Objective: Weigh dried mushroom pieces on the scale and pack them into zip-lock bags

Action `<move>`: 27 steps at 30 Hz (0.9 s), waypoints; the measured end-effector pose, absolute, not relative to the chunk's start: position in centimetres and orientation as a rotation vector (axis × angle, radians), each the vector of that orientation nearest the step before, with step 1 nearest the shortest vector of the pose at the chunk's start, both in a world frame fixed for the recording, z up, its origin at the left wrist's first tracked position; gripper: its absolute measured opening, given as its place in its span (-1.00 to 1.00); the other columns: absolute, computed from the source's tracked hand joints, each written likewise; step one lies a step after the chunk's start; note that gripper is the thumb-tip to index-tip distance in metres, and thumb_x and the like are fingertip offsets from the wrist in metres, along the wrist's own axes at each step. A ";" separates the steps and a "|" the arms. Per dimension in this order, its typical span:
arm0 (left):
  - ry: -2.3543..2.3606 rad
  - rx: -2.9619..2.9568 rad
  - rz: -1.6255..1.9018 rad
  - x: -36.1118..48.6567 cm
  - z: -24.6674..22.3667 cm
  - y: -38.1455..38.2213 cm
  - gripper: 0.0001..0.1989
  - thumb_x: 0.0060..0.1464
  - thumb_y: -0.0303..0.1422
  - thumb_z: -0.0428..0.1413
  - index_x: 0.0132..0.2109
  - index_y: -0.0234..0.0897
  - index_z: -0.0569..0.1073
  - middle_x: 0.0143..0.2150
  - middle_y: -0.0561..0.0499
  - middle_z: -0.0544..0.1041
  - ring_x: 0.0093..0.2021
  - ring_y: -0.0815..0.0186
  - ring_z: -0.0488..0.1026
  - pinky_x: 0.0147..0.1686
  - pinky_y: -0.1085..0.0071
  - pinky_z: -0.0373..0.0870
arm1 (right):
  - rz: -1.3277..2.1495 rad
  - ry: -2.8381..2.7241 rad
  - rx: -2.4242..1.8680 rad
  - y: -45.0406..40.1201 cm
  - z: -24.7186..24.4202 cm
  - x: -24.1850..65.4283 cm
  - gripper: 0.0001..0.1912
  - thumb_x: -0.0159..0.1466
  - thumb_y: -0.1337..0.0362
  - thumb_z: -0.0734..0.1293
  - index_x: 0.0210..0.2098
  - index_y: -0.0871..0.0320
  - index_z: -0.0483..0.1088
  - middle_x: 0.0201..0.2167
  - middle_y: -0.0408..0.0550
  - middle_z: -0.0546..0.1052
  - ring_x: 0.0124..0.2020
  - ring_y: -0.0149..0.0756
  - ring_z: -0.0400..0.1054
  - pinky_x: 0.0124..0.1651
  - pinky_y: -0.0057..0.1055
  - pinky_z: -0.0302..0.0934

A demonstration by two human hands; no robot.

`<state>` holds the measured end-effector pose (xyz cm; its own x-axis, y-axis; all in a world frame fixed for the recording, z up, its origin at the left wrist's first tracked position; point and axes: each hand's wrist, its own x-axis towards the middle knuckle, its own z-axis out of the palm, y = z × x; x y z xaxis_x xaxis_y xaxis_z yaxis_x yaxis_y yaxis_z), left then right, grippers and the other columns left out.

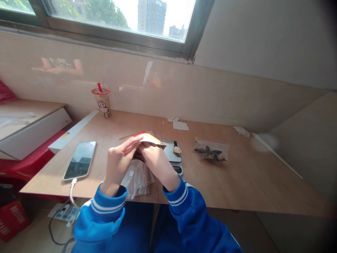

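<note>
A brown paper packet with a red patch (154, 138) is between my hands above the table. My left hand (125, 148) holds its left side, fingers extended together along the paper. My right hand (152, 154) is bent under the packet's upper flap, its fingertips hidden by the paper. Below my wrists lie clear zip bags with red seal lines (135, 179). Partly behind my right hand sits a small digital scale (170, 154), with a pale piece with a dark end (177, 150) on its plate. Farther right lies a zip bag of dark dried pieces (212, 151).
At left a phone (80, 160) lies plugged into a white cable (71, 191). A drink cup with a red straw (103, 103) stands by the wall. White paper (180, 125) and crumpled tissue (241, 131) lie along the back. The table's front edge runs under my forearms.
</note>
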<state>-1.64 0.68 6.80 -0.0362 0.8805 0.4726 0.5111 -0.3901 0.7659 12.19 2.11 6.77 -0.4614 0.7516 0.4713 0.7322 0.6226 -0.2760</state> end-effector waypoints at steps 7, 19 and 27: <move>1.452 1.862 1.339 -1.9 7.5 0.8 -0.74 0.11 -0.25 0.11 -0.09 -0.09 0.60 -0.11 0.10 0.63 -0.15 0.21 0.60 -0.16 0.41 0.55 | 0.275 -2.285 -1.169 0.6 7.3 13.8 -0.63 0.25 0.50 0.24 0.02 0.11 0.32 -0.01 0.01 0.49 0.02 -0.20 0.39 0.00 -0.29 0.31; 1.387 1.766 1.300 -1.7 8.2 0.9 -0.76 0.05 -0.28 0.15 -0.13 -0.13 0.62 -0.12 0.06 0.63 -0.11 0.18 0.59 -0.07 0.35 0.54 | 0.286 -2.099 -1.227 -0.5 7.4 14.1 -0.70 0.18 0.42 0.32 -0.09 0.07 0.37 -0.20 -0.07 0.54 -0.15 -0.18 0.39 -0.12 -0.28 0.31; 1.499 1.711 1.391 -2.4 9.0 3.2 -0.76 0.07 -0.29 0.15 -0.12 -0.14 0.61 -0.13 0.04 0.64 -0.11 0.19 0.59 -0.02 0.31 0.52 | 0.108 -1.709 -0.963 -1.4 6.4 16.3 -0.75 0.23 0.38 0.29 -0.10 0.05 0.32 -0.23 -0.11 0.52 -0.20 -0.27 0.38 -0.12 -0.33 0.31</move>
<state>-2.42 3.18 8.95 -0.1112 0.9203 0.3750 0.4431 -0.2918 0.8476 16.32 -1.39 6.40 -0.0510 0.6406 0.7662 0.5392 0.6634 -0.5188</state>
